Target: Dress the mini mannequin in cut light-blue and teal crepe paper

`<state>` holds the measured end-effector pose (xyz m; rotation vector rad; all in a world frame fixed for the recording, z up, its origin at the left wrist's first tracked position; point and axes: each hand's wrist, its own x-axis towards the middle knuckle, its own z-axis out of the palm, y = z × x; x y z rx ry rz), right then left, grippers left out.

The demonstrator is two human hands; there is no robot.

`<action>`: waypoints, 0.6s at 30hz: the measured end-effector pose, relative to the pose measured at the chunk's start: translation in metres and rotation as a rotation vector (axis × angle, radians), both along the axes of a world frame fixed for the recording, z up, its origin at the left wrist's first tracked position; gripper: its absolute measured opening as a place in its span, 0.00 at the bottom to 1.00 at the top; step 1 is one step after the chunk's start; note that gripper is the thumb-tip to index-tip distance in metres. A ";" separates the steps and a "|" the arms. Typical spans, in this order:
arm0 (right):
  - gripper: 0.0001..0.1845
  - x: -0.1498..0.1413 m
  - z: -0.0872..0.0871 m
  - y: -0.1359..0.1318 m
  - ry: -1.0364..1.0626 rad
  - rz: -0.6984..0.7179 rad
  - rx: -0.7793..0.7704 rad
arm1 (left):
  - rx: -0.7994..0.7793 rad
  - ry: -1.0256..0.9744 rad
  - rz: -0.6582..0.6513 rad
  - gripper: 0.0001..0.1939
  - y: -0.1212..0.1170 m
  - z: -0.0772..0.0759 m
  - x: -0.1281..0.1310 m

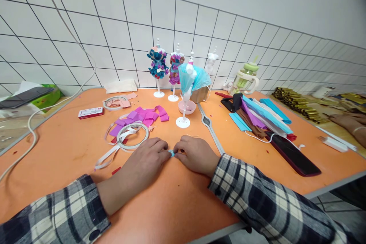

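Note:
My left hand (145, 160) and my right hand (196, 154) rest side by side on the orange table (71, 148), fingers curled. Between their fingertips they pinch a small light-blue paper piece (172, 153), mostly hidden. Just beyond my left hand lies a roll of white tape (132, 135) with loose strips, beside several magenta and purple paper pieces (143, 116). Ahead of my hands stands a small white mannequin stand (187, 84) draped in light-blue paper, with a pink bowl (187, 106) behind its base.
Two decorated mini mannequins (158, 65) stand by the tiled wall. Coloured paper strips (263, 116), a black phone (291, 154) and a green-lidded cup (246, 80) lie to the right. A red-and-white box (90, 113) sits left. Another person's hand (350, 124) shows at far right.

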<state>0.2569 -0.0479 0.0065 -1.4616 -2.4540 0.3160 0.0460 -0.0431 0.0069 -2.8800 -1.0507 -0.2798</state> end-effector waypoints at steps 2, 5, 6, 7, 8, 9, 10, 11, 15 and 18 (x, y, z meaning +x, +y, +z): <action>0.09 0.000 0.000 0.000 -0.014 -0.001 -0.003 | -0.028 0.015 0.001 0.07 0.000 -0.001 0.000; 0.09 0.000 0.001 0.000 -0.027 0.003 -0.001 | -0.079 0.016 0.023 0.10 0.000 0.000 0.000; 0.09 0.000 0.001 -0.001 -0.025 0.004 0.000 | -0.086 0.007 0.025 0.12 0.000 0.000 0.000; 0.09 -0.001 0.001 -0.001 -0.020 0.003 -0.001 | -0.086 0.001 0.026 0.13 0.000 0.000 0.000; 0.08 -0.001 0.001 -0.001 -0.012 0.000 -0.005 | -0.082 0.002 0.025 0.12 0.000 0.000 0.000; 0.08 -0.001 0.001 -0.001 -0.004 -0.004 -0.011 | -0.075 0.009 0.023 0.11 0.001 0.000 0.000; 0.08 -0.001 0.001 -0.001 0.001 -0.006 -0.017 | -0.068 0.015 0.020 0.10 0.001 0.000 0.000; 0.08 -0.001 0.000 0.000 0.006 -0.006 -0.020 | -0.060 0.019 0.016 0.09 0.001 -0.001 -0.001; 0.07 -0.001 -0.001 0.000 0.031 -0.003 -0.013 | -0.034 0.026 0.002 0.09 0.001 0.000 0.000; 0.08 0.000 0.000 0.001 0.018 -0.004 -0.014 | -0.010 0.040 -0.002 0.09 0.000 0.002 0.000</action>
